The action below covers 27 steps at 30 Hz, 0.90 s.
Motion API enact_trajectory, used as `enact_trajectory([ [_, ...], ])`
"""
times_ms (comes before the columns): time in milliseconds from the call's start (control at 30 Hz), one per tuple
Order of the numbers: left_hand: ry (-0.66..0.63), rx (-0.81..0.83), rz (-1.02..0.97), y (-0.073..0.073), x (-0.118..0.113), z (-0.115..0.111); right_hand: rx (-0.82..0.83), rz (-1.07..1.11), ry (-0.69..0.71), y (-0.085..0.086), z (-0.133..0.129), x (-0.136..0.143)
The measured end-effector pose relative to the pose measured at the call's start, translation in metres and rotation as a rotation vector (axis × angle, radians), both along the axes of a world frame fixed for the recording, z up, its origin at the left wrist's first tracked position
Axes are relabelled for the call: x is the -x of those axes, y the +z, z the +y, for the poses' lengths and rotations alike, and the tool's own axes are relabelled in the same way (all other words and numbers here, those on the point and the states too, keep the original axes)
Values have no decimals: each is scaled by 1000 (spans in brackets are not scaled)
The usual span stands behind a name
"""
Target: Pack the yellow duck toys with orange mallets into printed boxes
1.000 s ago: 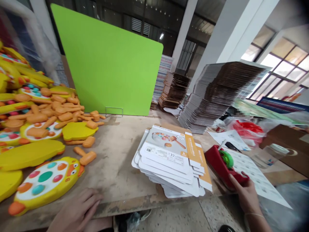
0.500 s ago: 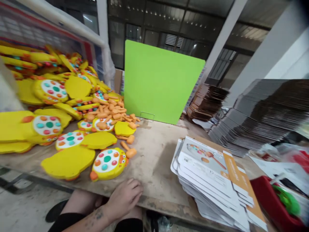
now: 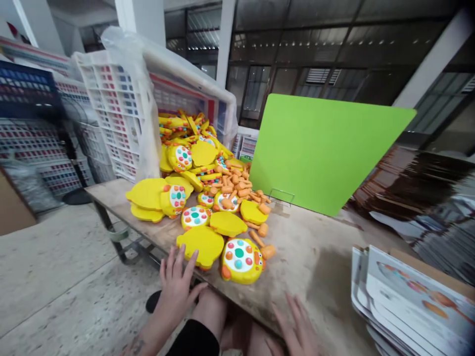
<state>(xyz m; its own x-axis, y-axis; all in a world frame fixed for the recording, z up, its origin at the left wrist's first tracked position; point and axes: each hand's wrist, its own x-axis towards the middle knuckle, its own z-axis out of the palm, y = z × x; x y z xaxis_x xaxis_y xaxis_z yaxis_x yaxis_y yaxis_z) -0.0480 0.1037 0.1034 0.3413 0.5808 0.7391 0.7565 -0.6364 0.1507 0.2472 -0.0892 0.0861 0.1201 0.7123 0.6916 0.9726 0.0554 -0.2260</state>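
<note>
My left hand reaches over the table's front edge with fingers spread. Its fingertips are at the near edge of a yellow duck-shaped toy lying face down; whether they touch it I cannot tell. Beside that toy lies a face-up duck toy with coloured knobs on a white panel. An orange toy mallet rests against its far right side. My right hand, slightly blurred, is low over the table's front edge with fingers apart and nothing in them.
More duck toys spill from a tipped white plastic crate, with a heap of orange mallets beside them. A green board stands behind. Printed cartons are stacked at right, near piled flat cardboard.
The view has turned left, showing more of the crate and floor. My left hand has moved left to the face-down duck toy and spread its fingers. My right hand has come into view.
</note>
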Motion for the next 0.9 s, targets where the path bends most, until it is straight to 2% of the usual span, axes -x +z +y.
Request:
enact_trajectory([
  [33, 3, 17, 13, -3, 10, 13, 60, -82, 101, 6, 22, 15],
  [67, -23, 31, 24, -5, 16, 24, 153, -104, 120, 14, 44, 27],
  [167, -142, 59, 39, -7, 22, 49, 259, -65, 97, 28, 103, 50],
  [267, -244, 59, 81, -5, 18, 61, 324, -75, 93, 22, 136, 54],
  [400, -354, 40, 124, -5, 22, 64, 288, -140, 60, -3, 142, 46],
  [533, -391, -13, 107, -6, 36, 58, 157, -195, 47, -22, 135, 35],
  [600, -381, -34, 90, 0, 39, 68, 129, -208, 48, -27, 134, 32],
  [700, -325, -20, 69, 20, 28, 113, 135, -211, 49, -30, 136, 31],
  [833, -243, 69, 93, 46, -6, 187, 195, -187, 15, -26, 136, 31],
  [900, -226, 110, 122, 50, -21, 200, 220, -205, 63, -22, 133, 26],
])
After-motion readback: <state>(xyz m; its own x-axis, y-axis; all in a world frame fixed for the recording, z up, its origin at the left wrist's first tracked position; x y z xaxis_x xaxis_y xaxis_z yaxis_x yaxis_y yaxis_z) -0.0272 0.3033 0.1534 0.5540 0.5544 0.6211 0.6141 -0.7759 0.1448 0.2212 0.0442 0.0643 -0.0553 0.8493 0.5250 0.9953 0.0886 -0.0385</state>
